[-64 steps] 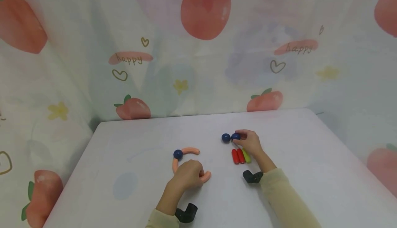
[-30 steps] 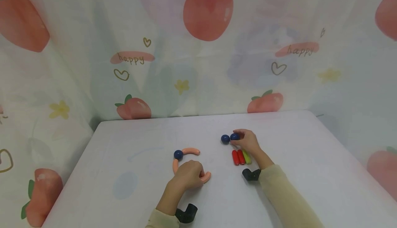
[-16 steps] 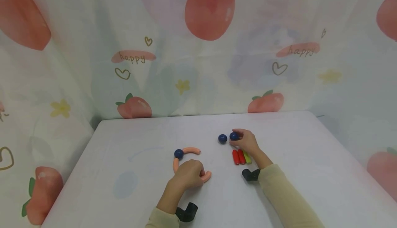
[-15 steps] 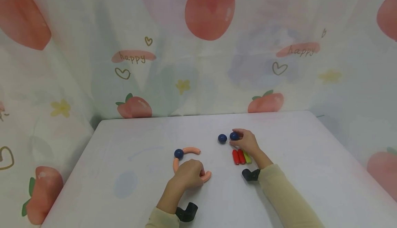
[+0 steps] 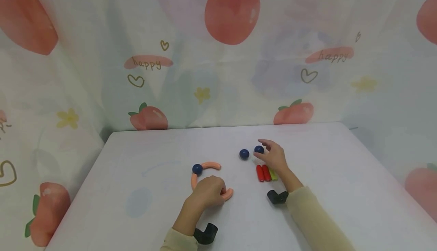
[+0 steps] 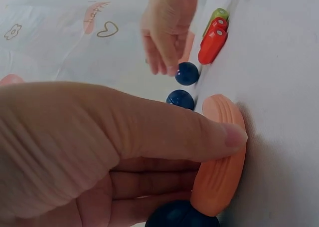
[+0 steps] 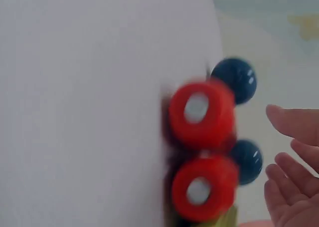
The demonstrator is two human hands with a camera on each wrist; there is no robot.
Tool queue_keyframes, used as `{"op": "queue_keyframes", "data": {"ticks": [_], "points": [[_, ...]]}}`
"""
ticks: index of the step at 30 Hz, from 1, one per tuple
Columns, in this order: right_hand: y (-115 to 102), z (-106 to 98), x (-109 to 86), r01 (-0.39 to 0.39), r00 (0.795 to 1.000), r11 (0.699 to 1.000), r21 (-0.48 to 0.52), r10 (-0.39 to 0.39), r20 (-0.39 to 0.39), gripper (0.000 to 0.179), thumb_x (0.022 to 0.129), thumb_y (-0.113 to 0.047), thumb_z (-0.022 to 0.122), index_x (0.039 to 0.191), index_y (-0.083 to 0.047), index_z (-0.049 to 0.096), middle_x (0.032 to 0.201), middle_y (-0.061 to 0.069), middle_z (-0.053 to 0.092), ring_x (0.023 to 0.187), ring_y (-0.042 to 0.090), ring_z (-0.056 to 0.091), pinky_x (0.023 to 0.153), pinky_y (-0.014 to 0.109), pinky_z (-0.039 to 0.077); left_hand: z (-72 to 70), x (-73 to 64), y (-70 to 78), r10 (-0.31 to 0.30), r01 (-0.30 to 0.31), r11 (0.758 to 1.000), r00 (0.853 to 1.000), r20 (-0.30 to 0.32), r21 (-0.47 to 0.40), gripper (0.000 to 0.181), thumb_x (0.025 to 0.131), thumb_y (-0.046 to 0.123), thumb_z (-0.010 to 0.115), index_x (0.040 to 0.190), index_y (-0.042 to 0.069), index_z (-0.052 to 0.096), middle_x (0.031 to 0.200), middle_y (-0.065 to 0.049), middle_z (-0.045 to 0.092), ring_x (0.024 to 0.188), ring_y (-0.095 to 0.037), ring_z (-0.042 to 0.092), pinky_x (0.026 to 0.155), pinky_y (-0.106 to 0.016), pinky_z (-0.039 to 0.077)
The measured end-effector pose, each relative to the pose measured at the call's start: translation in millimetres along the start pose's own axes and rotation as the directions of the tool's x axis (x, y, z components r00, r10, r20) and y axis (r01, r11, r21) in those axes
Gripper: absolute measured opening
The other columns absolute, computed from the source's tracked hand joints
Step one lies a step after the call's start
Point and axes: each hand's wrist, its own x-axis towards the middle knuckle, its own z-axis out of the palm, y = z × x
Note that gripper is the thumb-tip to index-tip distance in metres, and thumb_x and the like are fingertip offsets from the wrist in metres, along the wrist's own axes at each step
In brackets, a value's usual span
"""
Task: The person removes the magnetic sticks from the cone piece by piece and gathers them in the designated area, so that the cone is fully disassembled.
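Note:
My left hand [image 5: 207, 192] pinches a peach-coloured curved magnetic rod [image 6: 217, 182], thumb on its ribbed side. A dark blue ball [image 6: 182, 216] touches that rod's lower end in the left wrist view. Beyond the hand, another blue ball [image 5: 197, 169] joins two curved rods, the upper one [image 5: 211, 165] and the left one [image 5: 194, 181], which is partly hidden by the hand. My right hand [image 5: 275, 158] has its thumb and fingers spread around a blue ball [image 5: 258, 149], apart from it in the right wrist view. One more blue ball [image 5: 244, 154] lies to its left.
Two short red rods [image 5: 260, 173] and a yellow-green rod [image 5: 273, 174] lie side by side just in front of the right hand. A white table [image 5: 153, 148] carries everything, with a fruit-patterned cloth [image 5: 232, 91] hanging behind and beside it.
The two loose blue balls, side by side before, now have a gap; the left one moved left. My right hand's fingers have spread and let go of the other ball. My left hand stays put.

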Motion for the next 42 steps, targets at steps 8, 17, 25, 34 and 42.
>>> {"op": "queue_keyframes", "data": {"ticks": [8, 17, 25, 34, 42], "points": [[-23.2, 20.4, -22.8, 0.176, 0.984, 0.980, 0.095, -0.176, -0.008, 0.048, 0.078, -0.010, 0.073, 0.121, -0.001, 0.057, 0.121, 0.018, 0.056, 0.115, 0.032, 0.049, 0.094, 0.042, 0.038, -5.4, -2.0, 5.1, 0.048, -0.048, 0.996, 0.999, 0.007, 0.079, 0.044, 0.092, 0.030, 0.054, 0.051, 0.012, 0.052, 0.051, 0.007, 0.036, 0.048, -0.008, 0.034, 0.047, -0.023, 0.028], [-33.4, 47.7, -51.0, 0.205, 0.953, 0.973, 0.103, -0.223, 0.205, 0.038, 0.077, -0.013, 0.075, 0.113, -0.005, 0.064, 0.110, 0.005, 0.063, 0.107, 0.026, 0.055, 0.088, 0.041, 0.044, -24.6, -10.5, -21.6, -0.076, 0.074, 0.996, 0.997, -0.033, -0.046, 0.038, 0.070, 0.019, 0.080, 0.104, 0.006, 0.070, 0.099, 0.000, 0.066, 0.087, -0.012, 0.058, 0.076, -0.030, 0.047], [-43.3, 52.1, -66.0, 0.415, 0.808, 0.908, 0.057, -0.397, 0.435, 0.036, 0.079, -0.022, 0.073, 0.111, -0.007, 0.064, 0.106, 0.002, 0.064, 0.102, 0.021, 0.056, 0.086, 0.040, 0.045, -33.7, -14.5, -38.2, -0.011, 0.017, 0.978, 1.000, 0.029, -0.209, 0.043, 0.069, 0.013, 0.080, 0.109, 0.006, 0.067, 0.107, 0.000, 0.065, 0.095, -0.016, 0.057, 0.079, -0.033, 0.046], [-52.9, 58.4, -71.8, 0.623, 0.658, 0.781, 0.045, -0.554, 0.510, 0.026, 0.079, -0.020, 0.073, 0.099, -0.005, 0.067, 0.092, 0.001, 0.065, 0.081, 0.013, 0.057, 0.073, 0.023, 0.047, -34.4, -13.3, -45.6, 0.024, -0.015, 0.959, 0.999, 0.027, -0.281, 0.031, 0.067, 0.010, 0.080, 0.097, 0.007, 0.072, 0.094, 0.005, 0.067, 0.079, -0.012, 0.059, 0.069, -0.027, 0.045], [-58.3, 65.9, -77.4, 0.628, 0.655, 0.778, -0.001, -0.528, 0.541, 0.018, 0.080, -0.022, 0.073, 0.091, -0.007, 0.071, 0.076, -0.007, 0.062, 0.069, 0.004, 0.053, 0.066, 0.018, 0.046, -32.2, -12.8, -46.6, 0.037, -0.029, 0.954, 0.999, 0.023, -0.299, 0.021, 0.068, 0.008, 0.079, 0.089, 0.006, 0.073, 0.080, 0.007, 0.065, 0.075, -0.012, 0.058, 0.068, -0.027, 0.046]]}}
